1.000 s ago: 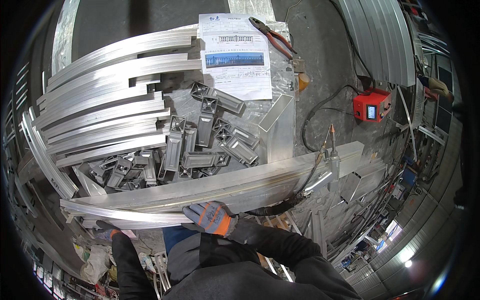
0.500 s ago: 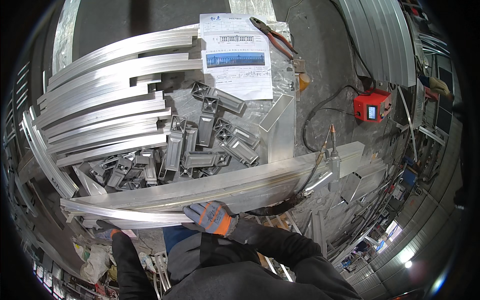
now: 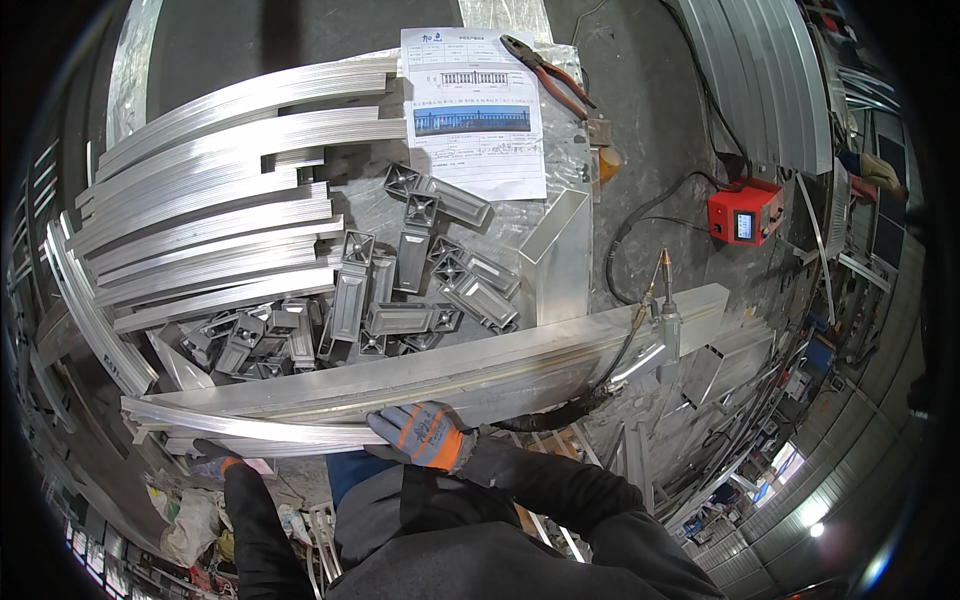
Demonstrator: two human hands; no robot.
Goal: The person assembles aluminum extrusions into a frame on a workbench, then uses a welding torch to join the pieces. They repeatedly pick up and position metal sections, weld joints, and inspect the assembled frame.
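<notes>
Here, silver strips [image 3: 270, 431] run along the near side of the long beam [image 3: 455, 352]; near the beam's middle, the right hand [image 3: 424, 437] has its fingers clamped on their end. The left hand [image 3: 212, 461] is nearer than the beam's left part, finger state impossible to tell; beyond the beam lies 1 paper sheet [image 3: 475, 168]

The white rectangular paper sheet [image 3: 475, 168] carries a blue heading mark, tabled print and a partly red text line. Below the sheet, dark lettering stands on the grey-and-orange fabric right glove [image 3: 428, 436]; rightward and lower, the red box-shaped machine [image 3: 748, 200] shows illegible screen characters.
</notes>
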